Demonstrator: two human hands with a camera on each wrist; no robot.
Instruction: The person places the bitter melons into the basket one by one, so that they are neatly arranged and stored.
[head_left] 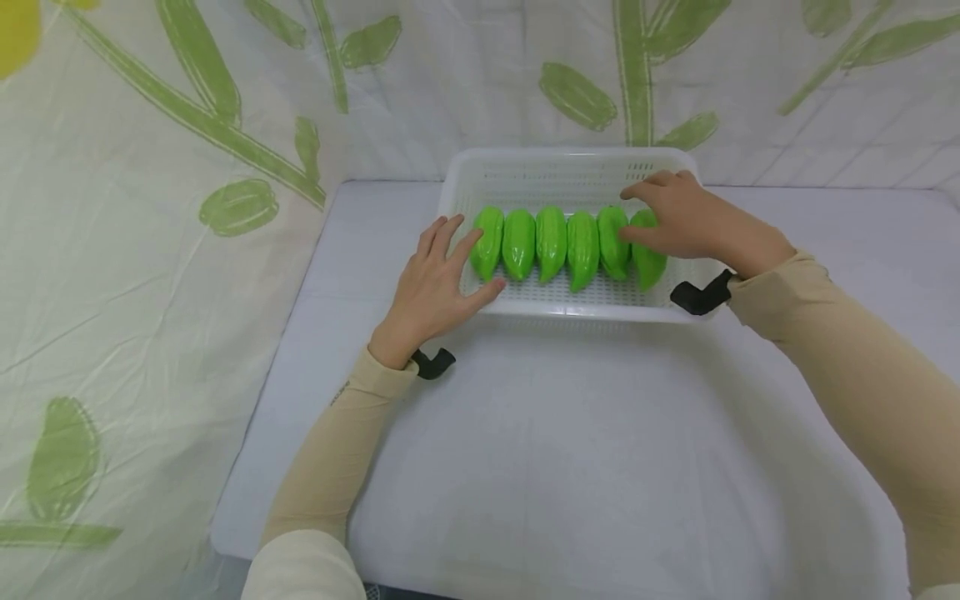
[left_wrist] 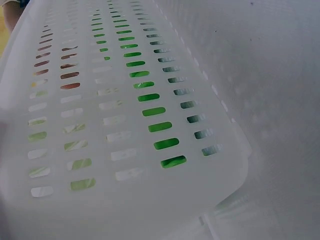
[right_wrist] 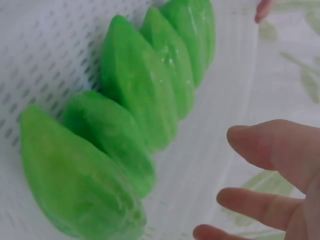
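Several glossy green, ridged fruits with pointed ends (head_left: 517, 244) lie side by side in a row in a white perforated plastic basket (head_left: 570, 314). At the basket's left end is my left hand (head_left: 435, 279), fingers spread, fingertips overlapping the rim and the leftmost fruit in the head view. My right hand (head_left: 678, 218) hovers over the right end, thumb and fingers apart, above the rightmost fruit (head_left: 649, 265). The right wrist view shows its fingers (right_wrist: 260, 205) clear of the nearest fruit (right_wrist: 80, 180). From the left wrist, the basket wall (left_wrist: 135, 200) fills the view, green showing through its slots.
The basket stands near the back edge of a table with a pale cloth (head_left: 540, 450). Behind it and on the left hangs a white curtain with green leaf print (head_left: 172, 108). Black wrist mounts (head_left: 701, 293) stick out by both cuffs.
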